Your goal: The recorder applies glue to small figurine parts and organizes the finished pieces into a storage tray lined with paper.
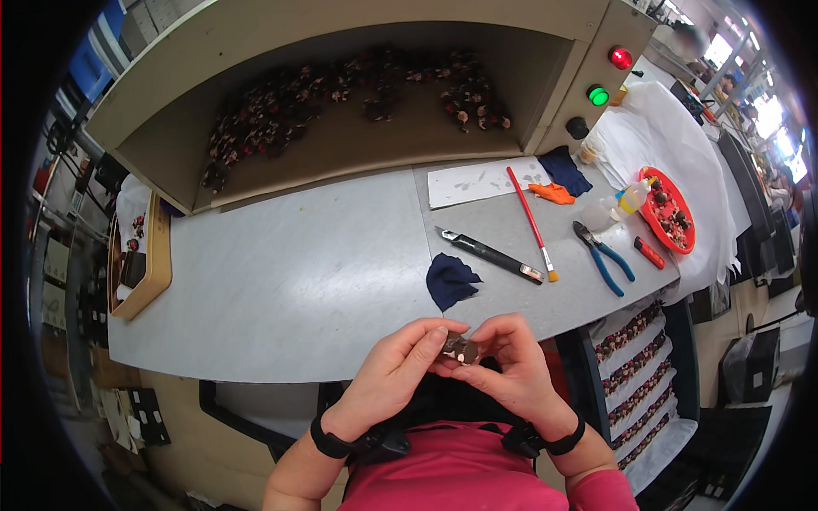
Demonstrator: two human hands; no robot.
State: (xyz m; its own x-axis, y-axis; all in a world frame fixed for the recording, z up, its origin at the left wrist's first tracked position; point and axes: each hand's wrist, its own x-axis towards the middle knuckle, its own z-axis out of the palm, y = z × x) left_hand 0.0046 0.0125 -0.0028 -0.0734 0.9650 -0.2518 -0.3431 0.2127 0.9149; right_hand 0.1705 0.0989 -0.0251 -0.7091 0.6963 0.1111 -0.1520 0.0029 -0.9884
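Observation:
A small dark brown figurine part (460, 348) with a pale bit on it is pinched between my two hands, just in front of the table's near edge. My left hand (415, 351) grips it from the left with thumb and fingers. From the right, the thumb and fingertips of my right hand (509, 358) close on the same piece. Its far side is hidden by my fingers. Beyond my hands lie a dark blue cloth scrap (452, 281) and a black utility knife (490, 254).
An open metal cabinet (324, 183) with red and green lights holds many small dark pieces. A red-handled brush (530, 217), blue-handled cutters (607, 260), a plastic bottle (601, 213) and a red bowl (688, 243) stand right. A lined crate (596, 375) and a yellowish box (158, 272) flank the table.

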